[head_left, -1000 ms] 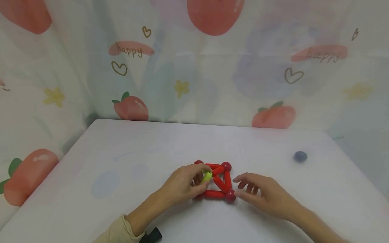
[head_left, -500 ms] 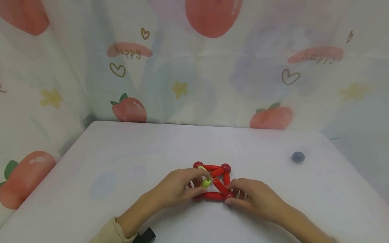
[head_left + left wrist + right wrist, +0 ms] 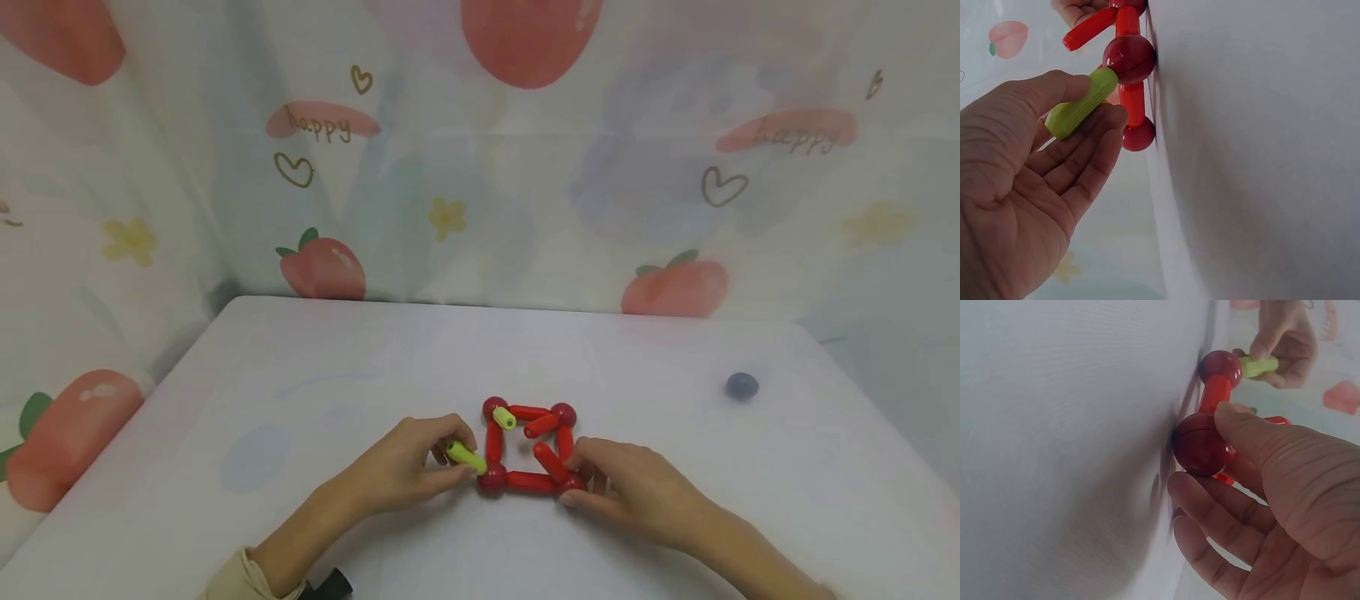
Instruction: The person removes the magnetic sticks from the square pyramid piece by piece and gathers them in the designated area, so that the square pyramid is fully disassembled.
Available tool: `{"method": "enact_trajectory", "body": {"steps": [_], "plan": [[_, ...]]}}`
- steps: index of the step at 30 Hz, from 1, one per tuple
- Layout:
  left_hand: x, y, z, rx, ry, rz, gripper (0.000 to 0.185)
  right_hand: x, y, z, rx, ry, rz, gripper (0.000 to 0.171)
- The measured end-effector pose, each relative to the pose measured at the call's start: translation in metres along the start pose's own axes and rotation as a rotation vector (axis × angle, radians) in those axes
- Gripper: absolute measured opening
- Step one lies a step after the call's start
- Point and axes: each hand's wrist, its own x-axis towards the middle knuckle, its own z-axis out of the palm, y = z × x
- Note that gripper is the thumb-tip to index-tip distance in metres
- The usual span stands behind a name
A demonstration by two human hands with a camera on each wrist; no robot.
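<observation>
On the table lies a square of red rods point(image 3: 529, 482) joined by dark red balls at its corners. My left hand point(image 3: 397, 468) pinches a lime green rod point(image 3: 1082, 105) between thumb and fingers, its end at the near left ball point(image 3: 1130, 59). My right hand point(image 3: 645, 492) grips the near right ball point(image 3: 1200, 445) with thumb and fingertips. A second green rod point(image 3: 505, 418) sticks up from the far left ball point(image 3: 494, 407). Two slanted red rods rise from the right-hand corners, one at the far ball point(image 3: 563, 414) and one by my right fingers.
A dark blue ball point(image 3: 742, 386) sits toward the back right of the white table point(image 3: 360, 350). Printed cloth point(image 3: 510, 183) hangs behind the table and along its sides. A black object point(image 3: 330, 585) shows by the left sleeve point(image 3: 243, 575).
My right hand has moved left onto the near right ball. My left hand has drawn left from over the square, and its green rod now tilts outward from the near left ball.
</observation>
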Motion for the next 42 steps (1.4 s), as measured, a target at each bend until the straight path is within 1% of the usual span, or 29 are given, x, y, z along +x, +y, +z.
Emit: {"method": "enact_trajectory", "body": {"steps": [7, 11, 15, 19, 21, 25, 28, 31, 35, 38, 40, 42], "plan": [[0.002, -0.003, -0.001, 0.129, -0.005, -0.031, 0.022, 0.001, -0.001, 0.001, 0.002, -0.006, 0.007, 0.027], [0.003, -0.006, -0.001, 0.171, -0.009, -0.049, 0.023, 0.001, 0.0, 0.001, 0.0, -0.002, 0.001, 0.027], [0.003, -0.01, -0.001, 0.157, -0.015, -0.072, 0.022, 0.002, 0.0, 0.001, 0.003, -0.009, 0.0, 0.028], [0.005, -0.012, 0.0, 0.108, -0.024, -0.088, 0.022, 0.003, -0.002, 0.001, 0.005, -0.018, 0.008, 0.03], [0.005, -0.012, 0.0, 0.091, -0.025, -0.108, 0.022, 0.003, -0.002, 0.002, 0.001, -0.019, 0.01, 0.03], [0.005, -0.012, 0.001, 0.085, 0.004, -0.149, 0.022, 0.003, -0.003, 0.002, -0.003, -0.013, 0.005, 0.029], [0.006, -0.014, -0.001, 0.084, 0.032, -0.151, 0.022, 0.003, -0.003, 0.003, -0.005, -0.002, -0.003, 0.03], [0.005, -0.019, -0.005, 0.075, 0.046, -0.139, 0.023, 0.004, -0.002, 0.003, -0.005, 0.006, -0.009, 0.03], [0.005, -0.031, -0.017, 0.063, 0.075, -0.132, 0.023, 0.003, 0.0, 0.004, -0.006, 0.013, -0.017, 0.03], [0.004, -0.044, -0.03, 0.062, 0.125, -0.131, 0.023, 0.002, 0.002, 0.004, -0.009, 0.019, -0.026, 0.029], [0.003, -0.054, -0.04, 0.068, 0.172, -0.134, 0.022, 0.002, 0.002, 0.004, -0.007, 0.023, -0.03, 0.029], [0.001, -0.065, -0.051, 0.096, 0.22, -0.141, 0.022, 0.002, 0.002, 0.005, 0.001, 0.02, -0.03, 0.029]]}}
